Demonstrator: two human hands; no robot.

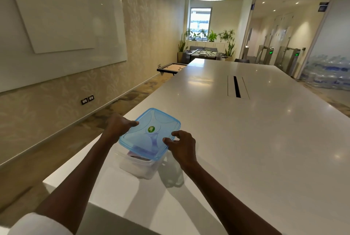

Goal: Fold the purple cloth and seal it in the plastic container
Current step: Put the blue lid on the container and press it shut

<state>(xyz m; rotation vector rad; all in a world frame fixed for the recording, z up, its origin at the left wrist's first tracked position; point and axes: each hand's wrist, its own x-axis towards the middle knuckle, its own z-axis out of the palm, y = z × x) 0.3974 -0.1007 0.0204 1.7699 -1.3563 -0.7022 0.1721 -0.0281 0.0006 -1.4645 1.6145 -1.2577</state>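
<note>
A clear plastic container (139, 168) stands near the left edge of the white table (246, 140). The purple cloth (136, 154) lies inside it, only a strip showing under the lid. A translucent blue lid (151, 132) with a green round sticker is held tilted above the container, its near edge low over the rim and its far edge raised. My left hand (118, 125) grips the lid's left edge. My right hand (181, 144) holds the lid's right near edge with thumb and fingers.
The table's left edge runs close beside the container, with patterned carpet below. A cable slot (236, 87) is set in the table farther back. A foosball table and plants (206, 52) stand at the far end of the room.
</note>
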